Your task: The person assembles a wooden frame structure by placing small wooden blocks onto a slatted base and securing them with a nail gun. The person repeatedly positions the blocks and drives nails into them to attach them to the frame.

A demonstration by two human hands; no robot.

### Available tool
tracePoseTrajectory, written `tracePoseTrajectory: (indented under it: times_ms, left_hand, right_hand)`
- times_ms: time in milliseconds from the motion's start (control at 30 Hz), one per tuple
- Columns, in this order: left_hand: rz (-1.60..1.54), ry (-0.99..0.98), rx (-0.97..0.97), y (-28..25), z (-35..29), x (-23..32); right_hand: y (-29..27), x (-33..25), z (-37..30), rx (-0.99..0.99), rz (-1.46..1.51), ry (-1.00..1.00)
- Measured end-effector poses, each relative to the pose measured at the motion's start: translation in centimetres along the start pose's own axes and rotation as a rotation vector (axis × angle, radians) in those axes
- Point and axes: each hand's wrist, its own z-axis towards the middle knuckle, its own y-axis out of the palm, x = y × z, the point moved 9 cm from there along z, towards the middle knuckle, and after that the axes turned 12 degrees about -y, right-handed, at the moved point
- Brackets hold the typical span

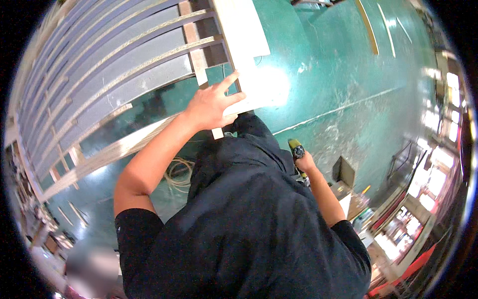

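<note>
My left hand (214, 103) lies with spread fingers on the corner of a slatted wooden frame (129, 140), where a long rail meets a wide pale board (244, 40). A narrow wooden strip (199, 65) runs across the slats toward that hand, and its end sticks out below the palm. Down at my right side, my right hand (304, 162) is closed round a yellow-green and black hand-held power tool (296, 148). My fingers and part of the arm hide much of the tool, so its exact kind does not show. It is held apart from the frame.
Several parallel slats (144, 37) with grey panels between them fill the upper left. A coiled hose (179, 174) lies on the green floor (338, 84). Loose wooden strips (368, 27) lie at the far right. Boxes and a cluttered bench (358, 204) stand at the right.
</note>
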Motion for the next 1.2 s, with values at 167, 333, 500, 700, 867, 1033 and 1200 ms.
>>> tracePoseTrajectory:
  times_ms: [167,333,500,700,867,1033,1200]
  left_hand:
    - [-0.028,-0.009,-0.036,0.2,-0.5,0.2]
    - [0.036,0.037,0.015,0.3,0.2,1.9]
    - [0.121,0.194,0.06,1.1,0.4,1.0]
    - [0.134,0.148,-0.019,2.0,1.4,-3.3]
    - [0.487,0.243,0.112,3.3,-0.4,-0.1]
    - [0.472,0.145,0.161,2.9,-2.6,-0.9]
    - [0.322,0.052,0.166,4.5,-1.4,-0.8]
  right_hand:
    - [10.0,7.5,-7.8,0.088,0.252,0.14]
    - [21.0,13.3,-14.1,0.005,0.466,0.343]
    - [22.5,11.9,-21.5,0.15,0.676,0.4]
    - [27.1,13.4,-29.8,0.506,0.816,0.478]
    - [28.8,13.1,-41.7,1.007,0.724,0.576]
    - [33.8,18.3,-50.4,0.996,0.75,0.947]
    - [49.1,28.1,-56.8,0.643,0.784,1.183]
